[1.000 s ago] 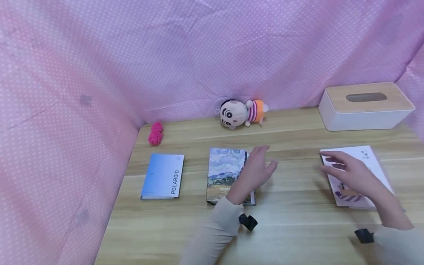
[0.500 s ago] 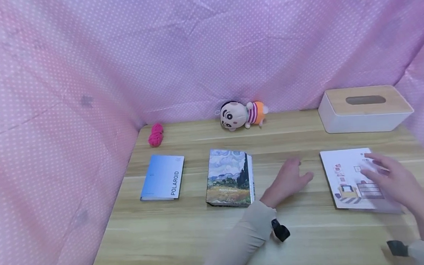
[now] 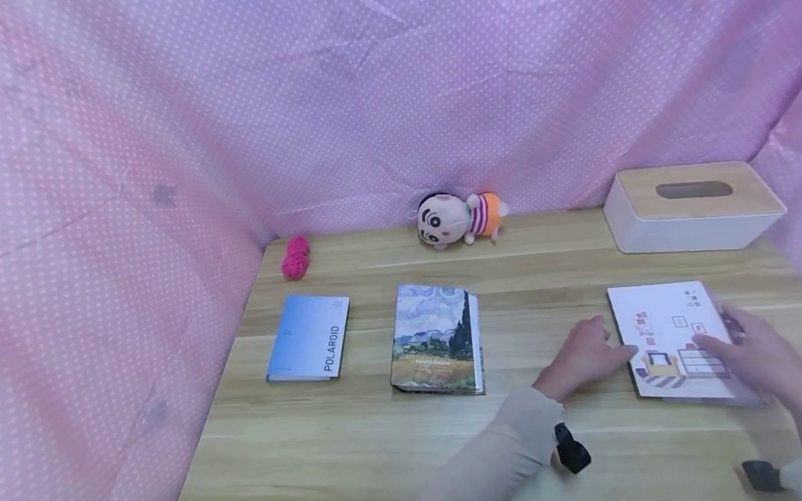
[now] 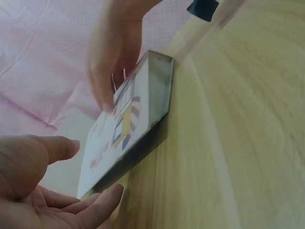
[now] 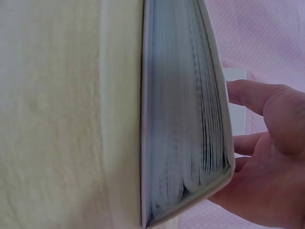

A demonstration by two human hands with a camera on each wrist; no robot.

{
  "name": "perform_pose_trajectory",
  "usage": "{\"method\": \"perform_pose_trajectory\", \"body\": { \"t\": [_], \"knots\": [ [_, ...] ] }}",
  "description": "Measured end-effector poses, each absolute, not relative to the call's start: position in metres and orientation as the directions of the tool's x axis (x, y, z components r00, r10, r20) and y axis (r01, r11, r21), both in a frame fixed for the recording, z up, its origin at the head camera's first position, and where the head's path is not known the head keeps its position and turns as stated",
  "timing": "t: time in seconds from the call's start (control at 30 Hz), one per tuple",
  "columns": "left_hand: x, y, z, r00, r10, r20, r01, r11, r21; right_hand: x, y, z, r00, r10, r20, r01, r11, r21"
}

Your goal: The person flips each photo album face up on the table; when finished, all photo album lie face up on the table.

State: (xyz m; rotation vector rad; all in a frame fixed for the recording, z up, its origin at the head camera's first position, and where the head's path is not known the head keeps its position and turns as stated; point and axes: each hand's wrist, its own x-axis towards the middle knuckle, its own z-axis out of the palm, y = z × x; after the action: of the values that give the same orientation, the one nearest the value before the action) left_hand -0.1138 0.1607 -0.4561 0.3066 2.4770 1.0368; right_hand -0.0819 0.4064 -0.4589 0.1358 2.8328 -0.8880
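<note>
A white album (image 3: 672, 325) with printed furniture drawings lies on the right of the table. My left hand (image 3: 583, 358) is at its left edge, thumb and fingers spread apart; in the left wrist view the thumb points over the cover and the fingers reach low beside the edge. At the opposite side my right hand (image 3: 760, 353) has its thumb over the cover and its other fingers by the right edge, partly hidden. The album's thick page edges (image 5: 181, 119) fill the middle of the right wrist view.
A landscape-painted photo album (image 3: 431, 338) and a blue POLAROID album (image 3: 309, 336) lie leftward. Along the back are a pink yarn skein (image 3: 295, 258), a plush doll (image 3: 458, 218) and a tissue box (image 3: 694, 207). Pink dotted cloth (image 3: 390, 88) hangs behind the wooden table (image 3: 304, 459).
My left hand has moved right, from over the painted album to the white album's left edge. My right hand has gone from above the white cover to its right side.
</note>
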Motion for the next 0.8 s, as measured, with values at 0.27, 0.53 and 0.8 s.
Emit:
{"method": "perform_pose_trajectory", "body": {
  "t": [0.27,0.53,0.8],
  "knots": [
    [-0.104,0.179,-0.457,-0.859,0.394,-0.328,0.041,0.690,0.723,-0.080,0.414,-0.462,-0.970,0.025,-0.243,0.154,0.836,-0.526],
    [-0.100,0.183,-0.462,-0.881,0.381,-0.279,0.118,0.750,0.651,-0.077,0.414,-0.462,-0.964,0.042,-0.263,0.191,0.798,-0.572],
    [-0.098,0.187,-0.465,-0.894,0.361,-0.263,0.130,0.774,0.620,-0.071,0.413,-0.464,-0.954,0.108,-0.281,0.268,0.732,-0.626]
  ]
}}
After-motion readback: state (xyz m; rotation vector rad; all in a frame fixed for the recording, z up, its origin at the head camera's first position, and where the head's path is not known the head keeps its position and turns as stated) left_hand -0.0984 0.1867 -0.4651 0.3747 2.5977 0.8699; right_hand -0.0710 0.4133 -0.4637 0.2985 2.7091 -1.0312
